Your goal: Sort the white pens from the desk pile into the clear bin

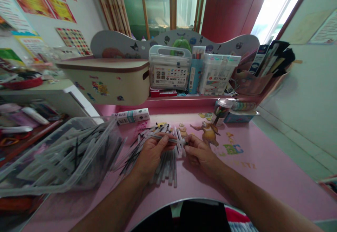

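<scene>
Over the pink desk, my left hand (pixel 152 152) is closed around a thin translucent tube (pixel 172 140) that lies nearly level and points right. Thumb and fingers of my right hand (pixel 199 151) pinch at the tube's right end, where a small pale and dark piece shows; its kind is too small to tell. Beneath my hands lies a spread of translucent tubes (pixel 168 170). Thin dark sticks (pixel 133 154) fan out left of my left hand. A few whitish tubes (pixel 177 144) lie behind, between both hands.
A clear plastic bin (pixel 112 133) full of similar pieces stands at left. Behind are a small white box (pixel 133 115), a lidded cream box (pixel 116 84), a clear handled case (pixel 170 72) and a marker case (pixel 218 77). A jar (pixel 222 109) stands back right.
</scene>
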`<state>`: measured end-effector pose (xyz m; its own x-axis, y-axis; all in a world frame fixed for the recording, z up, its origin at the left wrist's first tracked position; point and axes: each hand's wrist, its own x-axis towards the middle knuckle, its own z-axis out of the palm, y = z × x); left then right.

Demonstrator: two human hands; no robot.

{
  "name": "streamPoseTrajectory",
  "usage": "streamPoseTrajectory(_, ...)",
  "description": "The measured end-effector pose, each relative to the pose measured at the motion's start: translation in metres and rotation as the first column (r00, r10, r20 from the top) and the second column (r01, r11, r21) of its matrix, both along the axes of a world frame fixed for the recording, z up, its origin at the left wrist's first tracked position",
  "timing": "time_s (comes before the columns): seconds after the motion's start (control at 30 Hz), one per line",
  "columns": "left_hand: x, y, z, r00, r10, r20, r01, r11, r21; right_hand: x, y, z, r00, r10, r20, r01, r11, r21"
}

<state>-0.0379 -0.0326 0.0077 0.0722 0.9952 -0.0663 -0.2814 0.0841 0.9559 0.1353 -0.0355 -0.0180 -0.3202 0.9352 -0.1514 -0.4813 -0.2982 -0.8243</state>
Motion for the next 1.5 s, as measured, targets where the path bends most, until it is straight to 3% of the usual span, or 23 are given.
streamPoseTrajectory(0.13, 0.000, -0.001, 0.002, 0.999, -0.015, -0.036, 0.015, 1.000, 0.010, 0.001, 0.000, 0.000, 0.998, 0.047, 0.043, -0.045, 0.997, -0.055)
streamPoseTrajectory(0.27, 0.001, -0.001, 0.003, 0.998, -0.013, -0.065, 0.014, 1.000, 0.023, -0.002, -0.001, -0.004, 0.989, -0.009, 0.149, 0.015, 0.999, -0.044)
streamPoseTrajectory(0.43, -0.001, 0.001, 0.000, 0.999, 0.043, -0.015, -0.043, 0.999, 0.021, -0.005, -0.002, 0.000, 0.996, -0.078, -0.037, 0.078, 0.997, -0.014)
streamPoseTrajectory(0.57, -0.002, 0.002, 0.001, 0.998, 0.062, -0.003, -0.062, 0.998, 0.032, 0.004, 0.004, -0.002, 0.988, 0.046, -0.146, -0.055, 0.997, -0.055)
streamPoseTrajectory(0.67, -0.002, -0.003, 0.005, 0.995, 0.041, -0.087, -0.035, 0.997, 0.068, 0.011, 0.006, -0.004, 0.956, 0.162, -0.246, -0.195, 0.974, -0.113)
streamPoseTrajectory(0.8, 0.000, -0.008, 0.007, 0.982, 0.025, -0.189, -0.004, 0.994, 0.113, 0.010, 0.005, -0.003, 0.971, 0.162, -0.174, -0.189, 0.970, -0.152)
streamPoseTrajectory(0.87, -0.001, -0.006, 0.007, 0.990, 0.062, -0.125, -0.046, 0.991, 0.127, 0.009, 0.005, -0.002, 0.985, 0.157, -0.078, -0.167, 0.976, -0.139)
streamPoseTrajectory(0.97, -0.008, 0.004, 0.009, 0.974, 0.159, 0.160, -0.180, 0.976, 0.124, 0.008, 0.007, -0.003, 0.991, 0.130, -0.022, -0.131, 0.983, -0.126)
streamPoseTrajectory(1.07, -0.021, 0.016, 0.015, 0.859, 0.288, 0.423, -0.344, 0.937, 0.061, 0.010, 0.013, -0.006, 0.998, -0.012, -0.059, 0.001, 0.985, -0.175)
streamPoseTrajectory(1.17, -0.029, 0.022, 0.020, 0.782, 0.375, 0.498, -0.423, 0.906, -0.019, 0.010, 0.018, -0.008, 0.984, -0.161, -0.082, 0.143, 0.971, -0.192)
streamPoseTrajectory(1.23, -0.025, 0.017, 0.020, 0.823, 0.325, 0.466, -0.348, 0.937, -0.038, 0.007, 0.016, -0.007, 0.980, -0.182, -0.078, 0.170, 0.975, -0.141)
streamPoseTrajectory(1.33, -0.006, 0.002, 0.013, 0.947, 0.077, 0.312, -0.064, 0.997, -0.052, -0.003, 0.003, -0.001, 0.986, -0.158, -0.052, 0.156, 0.987, -0.037)
streamPoseTrajectory(1.4, 0.008, -0.008, 0.007, 0.973, -0.081, 0.215, 0.102, 0.991, -0.089, -0.009, -0.008, 0.002, 0.991, -0.137, -0.010, 0.137, 0.989, 0.053)
streamPoseTrajectory(1.5, 0.017, -0.016, 0.005, 0.973, -0.092, 0.214, 0.122, 0.984, -0.130, -0.011, -0.018, 0.001, 0.993, 0.019, 0.116, -0.038, 0.986, 0.162)
